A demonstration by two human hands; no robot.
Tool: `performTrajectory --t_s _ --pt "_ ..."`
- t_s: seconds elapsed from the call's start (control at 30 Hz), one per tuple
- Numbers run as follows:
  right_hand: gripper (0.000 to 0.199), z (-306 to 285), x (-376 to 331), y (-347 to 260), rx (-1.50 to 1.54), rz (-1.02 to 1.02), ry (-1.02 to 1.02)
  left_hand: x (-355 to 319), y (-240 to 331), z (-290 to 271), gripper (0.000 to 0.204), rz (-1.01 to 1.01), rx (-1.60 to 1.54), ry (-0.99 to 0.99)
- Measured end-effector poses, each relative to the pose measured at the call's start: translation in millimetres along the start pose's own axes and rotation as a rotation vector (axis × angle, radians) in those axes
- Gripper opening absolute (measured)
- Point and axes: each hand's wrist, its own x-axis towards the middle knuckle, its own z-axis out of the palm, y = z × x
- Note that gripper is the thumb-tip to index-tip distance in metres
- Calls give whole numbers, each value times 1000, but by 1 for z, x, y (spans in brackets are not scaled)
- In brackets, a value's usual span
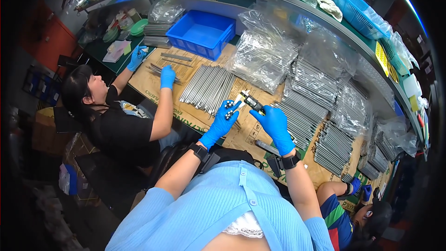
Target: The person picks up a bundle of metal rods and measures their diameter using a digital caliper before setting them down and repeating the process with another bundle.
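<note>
My left hand (220,124), in a blue glove, is closed round several thin metal rods (228,111), whose ends point up toward me. My right hand (276,125), gloved in blue too, grips what looks like a digital caliper (251,101), black and silver. Its tip lies close to the fingers of my left hand; whether it touches a rod I cannot tell. Just beyond my left hand, a row of loose metal rods (207,88) covers part of the cardboard-topped table (248,128). More rods (302,123) lie to the right of my right hand.
A blue bin (200,32) stands at the back. Plastic-wrapped rod bundles (262,58) fill the back right, under a shelf (297,4) holding baskets. On the left a co-worker (123,111) handles rods in blue gloves; another person (348,218) works at the lower right.
</note>
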Motion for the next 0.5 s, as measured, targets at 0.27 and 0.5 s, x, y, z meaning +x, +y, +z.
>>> performTrajectory --t_s 0.27,0.5 --pt "55 -7 -15 0 73 28 -56 9 6 8 31 -139 -278 -6" --pt "56 -18 -16 5 34 34 -82 5 5 9 38 -134 -168 -70"
